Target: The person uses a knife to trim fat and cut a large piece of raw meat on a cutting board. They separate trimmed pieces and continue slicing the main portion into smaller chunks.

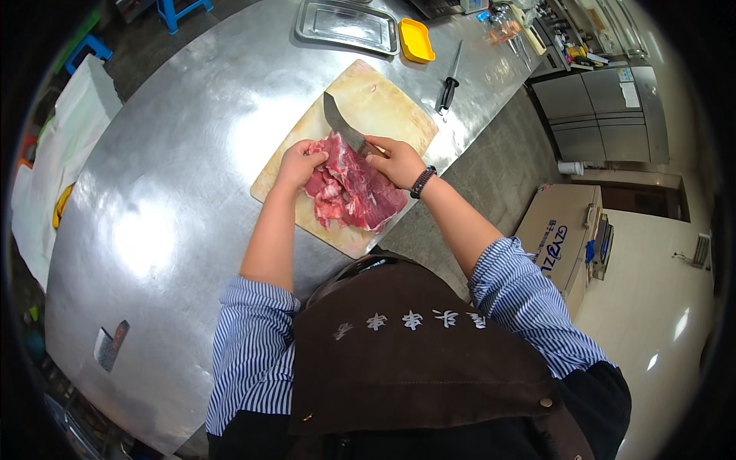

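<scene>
A large piece of raw red meat [359, 187] with pale fat and sinew lies on the near half of a worn cutting board [397, 109]. My left hand [300, 164] grips the meat's upper left edge between thumb and fingers. In my right hand [399, 161] is the wooden handle of a butcher's knife [340, 118]. Its curved dark blade points away from me, up and to the left, along the meat's far edge. Whether the blade's edge touches the meat, I cannot tell. Part of the handle is hidden by my fingers.
The board rests on a stainless steel table [190, 144]. Beyond it are a metal tray [348, 26], a yellow plastic tray [416, 40] and a black-handled sharpening steel [448, 92]. A cleaver [109, 348] lies at the lower left. The table's right edge runs close beside the board.
</scene>
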A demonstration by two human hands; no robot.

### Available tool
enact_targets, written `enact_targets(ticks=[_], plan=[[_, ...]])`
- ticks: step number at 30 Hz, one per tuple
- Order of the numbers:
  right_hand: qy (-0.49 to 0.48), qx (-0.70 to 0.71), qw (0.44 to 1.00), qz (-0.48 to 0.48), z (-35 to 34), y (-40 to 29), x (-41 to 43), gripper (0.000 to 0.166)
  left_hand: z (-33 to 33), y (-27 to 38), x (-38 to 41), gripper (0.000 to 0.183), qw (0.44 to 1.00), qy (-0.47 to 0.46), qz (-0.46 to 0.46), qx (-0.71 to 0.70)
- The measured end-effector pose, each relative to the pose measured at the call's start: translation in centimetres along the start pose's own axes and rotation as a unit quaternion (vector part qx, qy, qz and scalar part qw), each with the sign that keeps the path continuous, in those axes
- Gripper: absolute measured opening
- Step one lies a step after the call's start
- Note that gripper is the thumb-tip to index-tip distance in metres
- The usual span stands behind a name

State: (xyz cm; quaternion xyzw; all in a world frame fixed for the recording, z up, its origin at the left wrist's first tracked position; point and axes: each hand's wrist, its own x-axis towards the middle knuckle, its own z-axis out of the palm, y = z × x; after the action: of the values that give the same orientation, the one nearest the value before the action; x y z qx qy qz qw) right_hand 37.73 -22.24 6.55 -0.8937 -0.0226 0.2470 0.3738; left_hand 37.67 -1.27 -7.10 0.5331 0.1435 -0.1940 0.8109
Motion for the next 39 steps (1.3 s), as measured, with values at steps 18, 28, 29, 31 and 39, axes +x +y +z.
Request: enact_targets(ticks=[18, 28, 29, 31, 39], plan=[[0.09, -0.108, 0.988, -0.057, 4.0, 0.6, -4.3, 0.049, 0.1, -3.3, 0.8, 0.019, 0.973, 0.1, 0.098, 0.184], [0.116, -0.18, 0.969, -0.126, 4.7, 1.5, -6.5, 0.048, 0.7, -2.9, -0.3, 0.023, 0.918, 0.196, 0.161, 0.307], [0.115, -0.18, 0.969, -0.126, 4.6, 1.1, -6.6, 0.048, 0.8, -2.8, -0.6, 0.022, 0.919, 0.206, 0.157, 0.296], [0.114, -0.179, 0.97, -0.119, 4.2, 0.4, -7.1, 0.048, 2.2, -2.1, -2.1, 0.021, 0.876, 0.276, 0.213, 0.334], [0.093, -0.239, 0.965, -0.062, 4.5, -0.1, -8.2, 0.05, 4.1, -2.9, -5.0, 0.018, 0.843, 0.285, 0.29, 0.352]])
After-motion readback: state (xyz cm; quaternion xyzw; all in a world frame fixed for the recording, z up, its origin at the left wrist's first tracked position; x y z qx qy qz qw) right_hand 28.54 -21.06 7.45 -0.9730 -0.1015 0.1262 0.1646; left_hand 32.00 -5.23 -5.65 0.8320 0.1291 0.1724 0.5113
